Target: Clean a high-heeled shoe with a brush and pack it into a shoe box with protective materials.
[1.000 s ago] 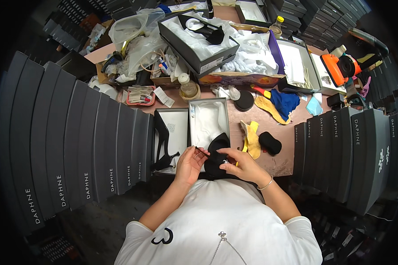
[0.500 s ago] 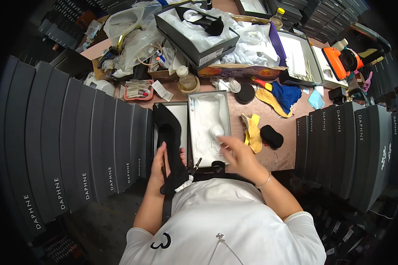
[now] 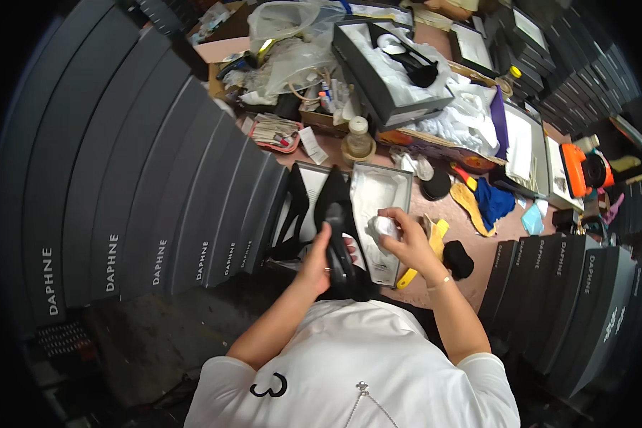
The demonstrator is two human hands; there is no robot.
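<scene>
My left hand (image 3: 322,258) grips a black high-heeled shoe (image 3: 337,227) held upright, toe pointing away from me, over the near edge of the table. My right hand (image 3: 399,239) is closed around a small wad of white tissue paper (image 3: 383,227) just right of the shoe. Behind both hands lies an open shoe box (image 3: 399,178) lined with white paper. Its lid (image 3: 298,178) lies to the left, with a second black high-heeled shoe (image 3: 292,214) in it.
Rows of black shoe boxes (image 3: 143,214) stand on my left, more black shoe boxes (image 3: 571,285) on my right. Yellow insoles (image 3: 428,246), a black pad (image 3: 458,258), a blue cloth (image 3: 493,201), a small bottle (image 3: 358,135), another open box with a shoe (image 3: 392,64) and plastic bags (image 3: 292,43) crowd the table.
My left hand raised the black shoe upright from near my lap. My right hand took white tissue paper and brought it beside the shoe. The view tilted left.
</scene>
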